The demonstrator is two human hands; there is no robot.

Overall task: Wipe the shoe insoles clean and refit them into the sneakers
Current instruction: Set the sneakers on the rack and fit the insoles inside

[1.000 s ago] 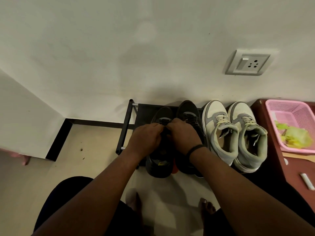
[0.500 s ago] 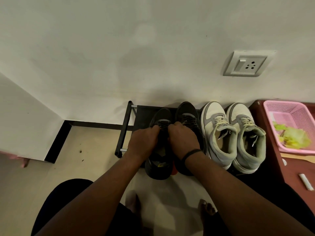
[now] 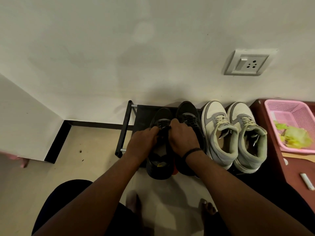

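Left hand [image 3: 143, 143] and right hand [image 3: 183, 137] both curled onto left black sneaker [image 3: 160, 150], apparently pinching its tongue and laces; grip partly hidden. Sneaker heel overhanging front edge of shoe rack [image 3: 125, 128]. Right black sneaker [image 3: 187, 114] touching alongside. Grey-white pair [image 3: 233, 133] just beside. Bare floor [image 3: 76, 159] to the left.

Both hands, left hand [image 3: 143, 143] and right hand [image 3: 183, 136], have slid slightly toward 12 o'clock along the black sneaker [image 3: 159, 167].
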